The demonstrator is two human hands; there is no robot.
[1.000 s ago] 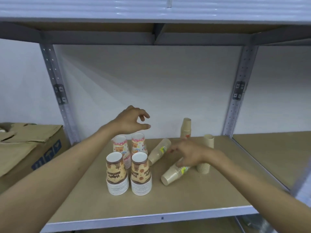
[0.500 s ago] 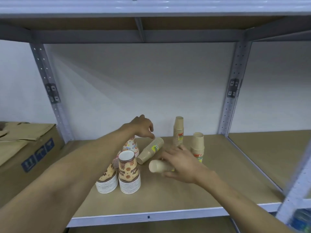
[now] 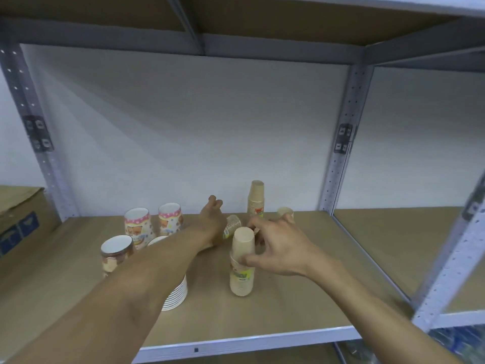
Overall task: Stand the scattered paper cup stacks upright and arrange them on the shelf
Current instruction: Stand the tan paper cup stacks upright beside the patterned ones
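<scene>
Nearest on the shelf (image 3: 262, 319), a white-rimmed cup stack (image 3: 176, 295) stands at the near left, its upper part hidden behind the left forearm; only the stepped rims show. Just left of it another printed stack (image 3: 116, 252) stands upright with its lower half cut off by the same arm. To the right, near the middle of the shelf, the right hand (image 3: 278, 248) grips a plain tan cup stack (image 3: 242, 264) around its upper half, thumb on the near side and fingers curled behind; the stack stands upright, base up, on the board. Half a second ago this stack lay on its side in that hand.

Farther back, the left hand (image 3: 211, 222) reaches to a tan stack lying on its side (image 3: 232, 227); the hand covers most of it and the fingers look curled, but whether they actually clasp it cannot be told. Behind the right hand's fingers only the top of a short tan stack (image 3: 284, 212) shows. At the far left two pink-and-cartoon printed stacks (image 3: 153, 224) stand side by side, and a tall tan stack (image 3: 256, 199) stands near the back wall. A cardboard box (image 3: 18, 219) is cut off by the left edge.
</scene>
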